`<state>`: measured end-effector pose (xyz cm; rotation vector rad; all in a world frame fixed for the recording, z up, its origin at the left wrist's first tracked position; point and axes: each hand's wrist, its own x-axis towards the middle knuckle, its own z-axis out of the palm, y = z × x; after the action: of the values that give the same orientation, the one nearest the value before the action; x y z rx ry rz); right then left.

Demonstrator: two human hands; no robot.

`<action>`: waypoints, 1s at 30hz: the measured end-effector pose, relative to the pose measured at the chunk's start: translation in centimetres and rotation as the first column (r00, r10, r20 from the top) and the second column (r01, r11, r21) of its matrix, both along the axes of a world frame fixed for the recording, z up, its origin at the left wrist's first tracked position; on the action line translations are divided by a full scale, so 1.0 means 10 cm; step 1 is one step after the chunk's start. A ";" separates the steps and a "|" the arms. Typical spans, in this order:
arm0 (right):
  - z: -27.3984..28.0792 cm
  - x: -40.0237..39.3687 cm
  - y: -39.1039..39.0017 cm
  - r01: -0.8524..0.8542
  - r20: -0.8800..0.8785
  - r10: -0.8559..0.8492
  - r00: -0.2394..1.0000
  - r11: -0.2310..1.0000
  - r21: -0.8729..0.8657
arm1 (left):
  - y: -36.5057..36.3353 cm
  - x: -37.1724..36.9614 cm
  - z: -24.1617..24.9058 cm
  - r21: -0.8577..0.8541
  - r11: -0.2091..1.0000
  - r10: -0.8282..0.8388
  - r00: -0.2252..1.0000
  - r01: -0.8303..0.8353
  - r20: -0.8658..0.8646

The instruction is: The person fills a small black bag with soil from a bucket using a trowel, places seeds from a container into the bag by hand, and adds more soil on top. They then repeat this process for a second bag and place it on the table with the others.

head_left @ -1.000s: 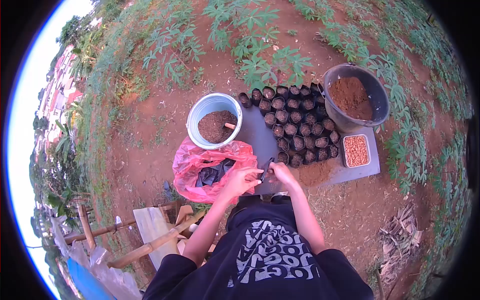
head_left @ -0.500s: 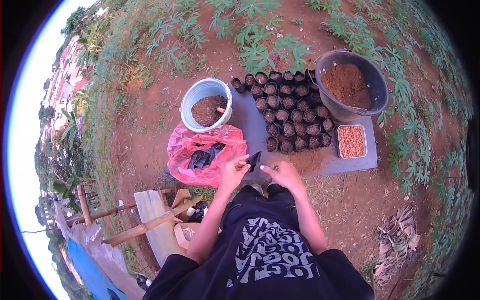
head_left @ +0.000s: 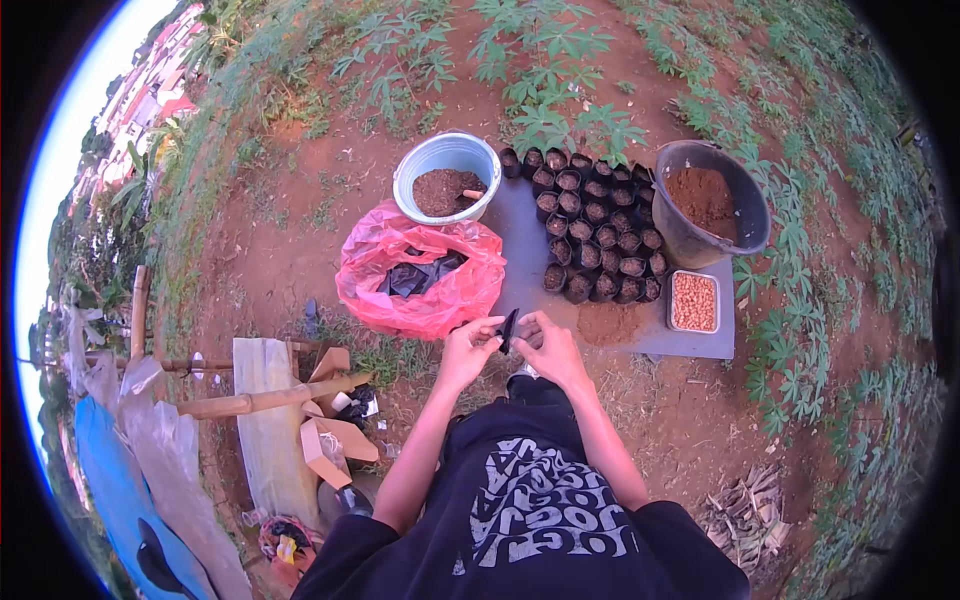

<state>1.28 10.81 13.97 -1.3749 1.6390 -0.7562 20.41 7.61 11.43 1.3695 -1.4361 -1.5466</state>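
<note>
Between my two hands is a small black plastic seedling bag (head_left: pixel 509 328), flat and held upright. My left hand (head_left: pixel 468 352) pinches it from the left side. My right hand (head_left: pixel 549 350) has its thumb and fingers closed at the bag's right edge. Just beyond my left hand lies a pink plastic bag (head_left: pixel 365 270), open at the top, with more black seedling bags (head_left: pixel 425 275) inside. Ahead of my right hand, several soil-filled black seedling bags (head_left: pixel 596 213) stand in rows on a grey board (head_left: pixel 520 270).
A light blue bucket (head_left: pixel 450 150) holds dark soil and a handled tool. At the right stand a dark bucket (head_left: pixel 745 195) of reddish soil and a tray of seeds (head_left: pixel 694 302). Loose soil (head_left: pixel 608 322) lies near the board's front edge. Bamboo poles (head_left: pixel 270 397) are at left.
My right hand has moved in to the black seedling bag and closed at its edge; before, it was apart from it. The view has shifted a little.
</note>
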 end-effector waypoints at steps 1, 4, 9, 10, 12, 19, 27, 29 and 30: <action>0.07 0.09 0.05 -0.024 0.017 0.024 1.000 1.000 0.016 | 0.13 0.05 0.00 -0.003 1.000 0.027 1.000 -0.027 0.002; 0.05 0.27 0.24 -0.023 -0.034 0.024 0.999 0.999 0.035 | 0.49 0.18 -0.08 0.000 0.995 0.100 0.989 -0.100 -0.113; 0.08 0.41 0.72 0.009 0.029 -0.010 1.000 0.998 0.059 | 1.00 0.23 -0.11 0.058 0.986 0.164 0.981 -0.159 -0.105; 0.19 0.46 0.83 0.016 0.007 -0.016 1.000 0.997 0.071 | 1.09 0.20 -0.09 0.064 0.986 0.159 0.978 -0.151 -0.134; 0.21 0.47 0.98 0.035 -0.035 -0.034 0.999 0.999 0.026 | 1.20 0.18 -0.05 0.039 0.992 0.128 0.979 -0.123 -0.157; 0.05 0.05 1.27 0.141 -0.009 -0.141 0.990 0.990 0.018 | 1.32 -0.08 0.13 -0.036 0.998 0.045 0.996 -0.048 -0.072; -0.11 -0.74 1.24 0.289 -0.127 -0.288 0.949 0.957 -0.014 | 1.21 -0.96 0.31 -0.273 0.960 0.025 0.950 0.064 0.310; -0.01 -1.14 1.20 0.309 -0.065 -0.306 0.950 0.950 0.050 | 1.19 -1.33 0.31 -0.290 0.947 -0.001 0.900 0.141 0.436; 0.00 -1.30 1.16 0.310 -0.081 -0.307 0.948 0.950 0.025 | 1.18 -1.56 0.34 -0.295 0.938 -0.011 0.869 0.181 0.495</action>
<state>-11.68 22.41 13.94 -1.1452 1.9477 -0.8547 4.83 19.38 14.82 1.5556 -1.9944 -0.9728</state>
